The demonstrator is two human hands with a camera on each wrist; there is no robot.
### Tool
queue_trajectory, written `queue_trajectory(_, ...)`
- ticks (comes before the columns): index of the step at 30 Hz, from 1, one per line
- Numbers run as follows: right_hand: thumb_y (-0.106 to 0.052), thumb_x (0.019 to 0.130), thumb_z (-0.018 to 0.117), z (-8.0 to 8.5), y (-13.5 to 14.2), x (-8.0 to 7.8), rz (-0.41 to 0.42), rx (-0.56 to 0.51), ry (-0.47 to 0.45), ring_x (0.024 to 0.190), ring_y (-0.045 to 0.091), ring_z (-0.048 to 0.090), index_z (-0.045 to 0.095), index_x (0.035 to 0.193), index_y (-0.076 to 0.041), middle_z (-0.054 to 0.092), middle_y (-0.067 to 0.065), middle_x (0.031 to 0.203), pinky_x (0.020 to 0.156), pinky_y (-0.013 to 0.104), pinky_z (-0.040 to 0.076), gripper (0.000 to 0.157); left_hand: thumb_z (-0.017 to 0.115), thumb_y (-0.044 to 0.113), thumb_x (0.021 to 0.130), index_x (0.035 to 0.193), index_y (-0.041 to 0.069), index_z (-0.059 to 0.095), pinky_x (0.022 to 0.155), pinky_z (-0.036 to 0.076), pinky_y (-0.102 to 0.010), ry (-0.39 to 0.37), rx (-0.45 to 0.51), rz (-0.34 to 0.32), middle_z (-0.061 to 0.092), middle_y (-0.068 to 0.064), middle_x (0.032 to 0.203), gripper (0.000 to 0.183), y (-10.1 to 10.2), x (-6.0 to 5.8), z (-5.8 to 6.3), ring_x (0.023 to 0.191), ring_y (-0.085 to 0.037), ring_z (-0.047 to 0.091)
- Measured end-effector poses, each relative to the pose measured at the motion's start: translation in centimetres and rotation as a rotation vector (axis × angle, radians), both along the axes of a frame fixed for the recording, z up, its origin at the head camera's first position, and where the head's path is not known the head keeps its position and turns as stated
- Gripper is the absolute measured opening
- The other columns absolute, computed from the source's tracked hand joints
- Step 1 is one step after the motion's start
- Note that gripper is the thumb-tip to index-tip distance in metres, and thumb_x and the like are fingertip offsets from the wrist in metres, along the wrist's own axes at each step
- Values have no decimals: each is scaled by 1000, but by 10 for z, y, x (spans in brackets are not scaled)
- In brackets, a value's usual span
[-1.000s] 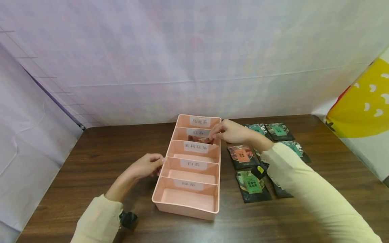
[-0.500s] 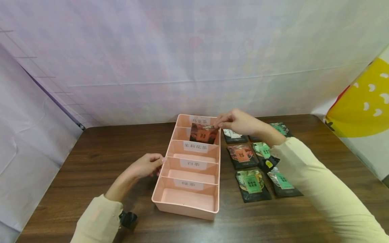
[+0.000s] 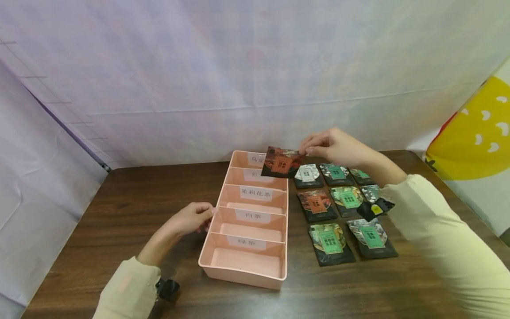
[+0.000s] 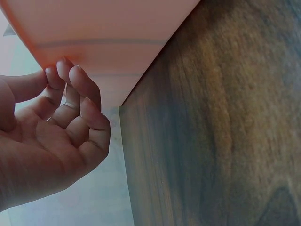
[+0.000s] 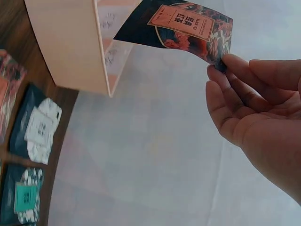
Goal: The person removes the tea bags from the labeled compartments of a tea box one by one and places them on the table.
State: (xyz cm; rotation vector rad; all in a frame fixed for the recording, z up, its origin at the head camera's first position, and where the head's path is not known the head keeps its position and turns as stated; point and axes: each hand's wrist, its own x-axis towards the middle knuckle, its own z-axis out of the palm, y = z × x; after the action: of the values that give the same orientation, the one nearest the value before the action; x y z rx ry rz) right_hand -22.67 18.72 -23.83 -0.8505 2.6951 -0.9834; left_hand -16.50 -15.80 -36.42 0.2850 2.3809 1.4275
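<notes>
Pinched by one corner in my right hand [image 3: 336,146] is a red and black tea sachet [image 3: 282,163], marked BLACK TEA in the right wrist view. It hangs above the far right rim of a pink divided storage box [image 3: 243,271], overlapping the two farthest compartments. My left hand [image 3: 194,218] is at the box's left side. The left wrist view shows its thumb and index fingertip pinching the rim, the other fingers curled beside the wall. White paper labels with Chinese writing mark the compartments.
Several tea sachets lie in rows on the wooden table [image 3: 151,186] right of the box, among them a red one [image 3: 317,205], a white one [image 3: 308,175] and a green one [image 3: 331,243]. A pale curtain [image 3: 179,79] hangs behind the table's back edge.
My right hand has lifted the red tea sachet up out of the second-farthest compartment and carried it rightward over the rim. My left hand stays at the box's side.
</notes>
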Motion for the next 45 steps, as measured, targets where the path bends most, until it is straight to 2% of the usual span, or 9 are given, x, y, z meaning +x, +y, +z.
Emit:
queue_trajectory(4,-3,92,49,4,16,3,-22,4,24,99,23,54,67,103,-1,58,12,115,70,30,42,20,44,10,95,76,-2,50,52,36,-26,0,2,-4,50,-1,62,23,0,0,0,58,-13,50)
queue_trajectory(7,-2,92,49,4,30,5,-30,15,29,110,25,51,67,103,-1,59,13,114,81,28,44,20,44,11,95,76,-2,50,52,36,-27,-4,-3,-5,50,-1,62,23,-1,0,1,58,-13,50)
queue_trajectory(11,-8,94,49,4,50,11,-60,39,0,108,21,52,66,106,-3,59,9,114,85,27,44,22,44,12,95,76,-1,50,52,36,-27,-8,-3,-7,51,-2,63,24,-1,0,1,59,-13,50)
queue_trajectory(16,-17,95,48,-1,79,16,-82,127,32,100,5,52,68,105,-9,60,4,113,78,18,42,24,44,12,95,76,-1,50,52,36,-26,-8,1,-1,50,-2,63,24,-1,0,1,59,-13,50)
queue_trajectory(25,-8,95,47,-15,139,24,-48,188,58,91,3,56,67,101,-12,61,4,106,74,17,44,21,44,12,95,75,-2,49,51,36,-26,8,6,-10,50,-1,62,25,-2,0,-1,57,-13,50)
queue_trajectory(32,-2,94,45,-31,186,33,-162,191,-1,85,4,57,68,97,-8,62,-2,100,70,18,43,24,43,11,95,74,-3,49,50,36,-26,26,9,-23,50,-2,61,26,-3,0,-2,57,-13,50)
queue_trajectory(39,-3,95,44,-39,224,42,-274,323,-123,85,-7,51,67,98,-5,62,-3,99,70,26,46,24,44,12,95,76,-3,50,50,37,-27,28,6,-26,50,-2,61,25,-3,-1,-2,57,-13,50)
queue_trajectory(42,-4,94,47,-44,242,44,-252,320,-168,83,-7,52,68,95,-3,62,-9,97,68,23,46,21,44,12,95,76,-3,50,51,37,-27,21,4,-22,50,-1,61,25,-3,-1,-2,57,-13,50)
queue_trajectory(45,-1,92,49,-50,262,45,-152,262,-187,85,-8,53,69,91,-4,61,-16,95,65,20,45,20,44,11,95,76,-3,50,51,37,-27,23,4,-26,50,-1,60,25,-3,-1,-2,57,-13,50)
